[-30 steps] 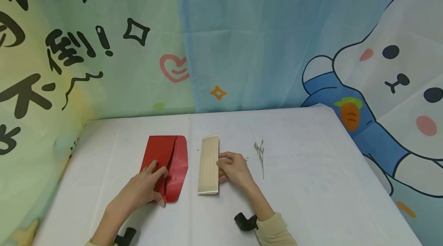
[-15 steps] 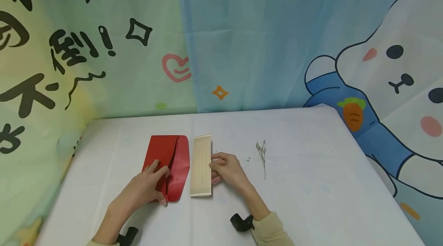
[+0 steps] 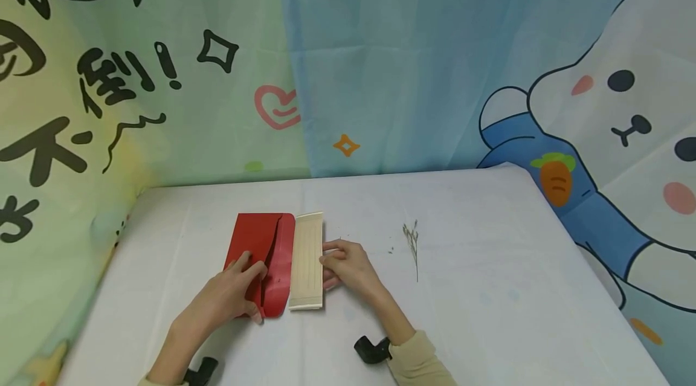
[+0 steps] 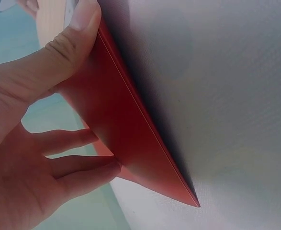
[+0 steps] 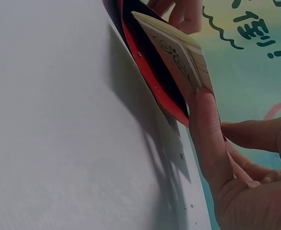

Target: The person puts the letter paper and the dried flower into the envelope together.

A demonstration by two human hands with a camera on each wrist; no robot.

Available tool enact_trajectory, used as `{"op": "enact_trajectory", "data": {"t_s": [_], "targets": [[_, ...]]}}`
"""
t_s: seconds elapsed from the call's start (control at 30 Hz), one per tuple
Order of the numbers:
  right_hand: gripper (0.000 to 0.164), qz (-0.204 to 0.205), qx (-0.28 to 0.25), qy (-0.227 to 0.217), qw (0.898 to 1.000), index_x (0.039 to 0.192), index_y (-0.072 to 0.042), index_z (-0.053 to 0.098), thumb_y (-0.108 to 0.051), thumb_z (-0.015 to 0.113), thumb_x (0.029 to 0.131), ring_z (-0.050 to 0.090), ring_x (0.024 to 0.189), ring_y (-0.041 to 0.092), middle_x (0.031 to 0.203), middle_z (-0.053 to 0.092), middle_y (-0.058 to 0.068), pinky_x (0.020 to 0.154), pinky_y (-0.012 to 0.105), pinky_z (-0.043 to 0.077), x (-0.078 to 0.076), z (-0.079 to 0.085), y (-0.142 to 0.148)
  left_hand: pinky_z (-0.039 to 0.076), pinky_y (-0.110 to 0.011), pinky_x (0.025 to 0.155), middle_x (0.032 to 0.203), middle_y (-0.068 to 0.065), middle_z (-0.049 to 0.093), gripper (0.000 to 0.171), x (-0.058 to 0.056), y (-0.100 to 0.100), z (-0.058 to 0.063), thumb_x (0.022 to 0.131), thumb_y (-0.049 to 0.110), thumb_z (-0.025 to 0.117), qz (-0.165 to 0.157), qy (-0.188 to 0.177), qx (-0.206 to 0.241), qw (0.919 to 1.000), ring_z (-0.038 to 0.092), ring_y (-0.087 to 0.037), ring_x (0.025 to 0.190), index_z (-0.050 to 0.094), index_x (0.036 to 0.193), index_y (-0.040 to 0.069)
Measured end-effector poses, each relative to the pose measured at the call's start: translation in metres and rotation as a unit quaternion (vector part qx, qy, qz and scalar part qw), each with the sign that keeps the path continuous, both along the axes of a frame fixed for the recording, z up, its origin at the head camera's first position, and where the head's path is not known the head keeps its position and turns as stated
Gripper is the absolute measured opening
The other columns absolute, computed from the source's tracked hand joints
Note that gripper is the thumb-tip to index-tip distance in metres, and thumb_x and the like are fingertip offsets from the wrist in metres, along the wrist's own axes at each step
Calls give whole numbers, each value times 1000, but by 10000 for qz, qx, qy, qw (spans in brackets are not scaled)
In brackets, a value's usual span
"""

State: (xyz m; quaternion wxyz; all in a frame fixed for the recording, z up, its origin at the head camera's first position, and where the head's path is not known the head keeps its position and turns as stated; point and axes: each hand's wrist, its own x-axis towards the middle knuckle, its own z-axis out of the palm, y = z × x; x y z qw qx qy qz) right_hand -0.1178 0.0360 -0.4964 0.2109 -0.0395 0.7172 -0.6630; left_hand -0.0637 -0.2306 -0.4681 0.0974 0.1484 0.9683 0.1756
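The red envelope [image 3: 252, 234] lies on the white-covered table with its flap [image 3: 280, 274] spread to the right and its mouth gaping. My left hand [image 3: 228, 289] holds it, fingers over the front and thumb at the near edge; the left wrist view shows the thumb on the envelope's edge [image 4: 126, 115]. Just right of it, a pale wood-grained flat card [image 3: 307, 262] overlaps the flap's edge. My right hand [image 3: 350, 268] pinches the card's right side between thumb and fingers. In the right wrist view, the card [image 5: 178, 52] is tilted, dark line patterns on its underside, over the red flap.
A dried flower sprig [image 3: 411, 247] lies to the right of my right hand, with small dark crumbs beside it. A printed fabric backdrop [image 3: 408, 72] stands behind the table's far edge. A black wrist mount [image 3: 372, 350] sits on my right wrist.
My right hand has moved the card left, from a gap beside the envelope up to the flap's right edge. The left hand and the envelope have barely moved.
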Motion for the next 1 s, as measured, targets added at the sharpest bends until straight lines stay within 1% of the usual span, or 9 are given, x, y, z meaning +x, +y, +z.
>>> {"op": "enact_trajectory", "data": {"t_s": [0.07, 0.2, 0.37, 0.5, 0.57, 0.7, 0.83, 0.93, 1.0], "targets": [[38, 61, -33, -1, 10000, 132, 9, 58, -4, 62, 97, 74, 67, 21, 100, 75, 22, 63, 42, 63, 0, -1, -2, 47, -31, 63, 110, -5, 49, 64, 0, 0, 0, 57, 27, 101, 9, -9, 2, 10000, 53, -18, 81, 56, 103, 20], [38, 135, -54, 18, 9999, 131, 10, 58, -3, 62, 96, 74, 67, 23, 99, 75, 21, 64, 42, 63, -1, -3, -6, 49, -34, 65, 114, -8, 51, 65, 0, 0, 0, 57, 28, 101, 50, -45, -24, 10000, 55, -20, 82, 56, 103, 20], [38, 183, -58, 15, 9998, 131, 10, 57, -3, 61, 96, 75, 68, 24, 96, 75, 19, 65, 43, 63, -2, -3, -12, 56, -41, 71, 126, -16, 55, 64, 0, 1, -1, 57, 29, 101, 144, -127, -97, 9998, 59, -27, 90, 57, 103, 22], [37, 173, -165, -52, 9997, 131, 10, 58, -3, 61, 96, 75, 68, 24, 96, 75, 18, 65, 44, 63, -2, -4, -16, 58, -46, 75, 132, -20, 55, 64, 0, 2, 0, 57, 30, 101, 189, -177, -120, 9996, 61, -31, 94, 57, 102, 22], [37, 176, -244, -102, 9995, 131, 10, 57, -2, 62, 96, 74, 68, 23, 96, 75, 19, 65, 44, 63, -2, -6, -18, 58, -46, 75, 132, -19, 56, 64, 0, 2, 0, 57, 30, 101, 185, -170, -130, 9996, 61, -30, 94, 57, 102, 22], [38, 230, -348, -148, 9990, 131, 11, 56, -2, 61, 96, 75, 69, 21, 98, 74, 22, 66, 42, 63, -3, -8, -22, 56, -41, 72, 124, -14, 55, 63, 0, 2, 0, 57, 29, 101, 165, -145, -136, 9997, 59, -26, 87, 57, 102, 22], [38, 272, -410, -155, 9987, 131, 12, 55, -2, 61, 96, 75, 71, 23, 99, 74, 24, 66, 43, 63, -3, -8, -26, 52, -38, 69, 119, -11, 54, 63, 0, 1, 0, 57, 28, 101, 156, -149, -130, 9997, 56, -22, 82, 56, 102, 22], [37, 285, -468, -171, 9984, 130, 12, 55, -2, 61, 96, 75, 71, 24, 99, 74, 24, 67, 45, 63, -3, -8, -29, 53, -40, 70, 123, -13, 55, 64, -1, 1, -1, 57, 30, 101, 155, -185, -117, 9996, 57, -24, 82, 56, 102, 22], [38, 297, -502, -183, 9981, 131, 12, 55, -2, 61, 96, 75, 72, 25, 100, 74, 24, 67, 45, 63, -3, -8, -31, 55, -43, 73, 129, -16, 56, 64, -1, 1, -1, 57, 31, 100, 175, -237, -120, 9995, 59, -26, 86, 56, 103, 23]]}}
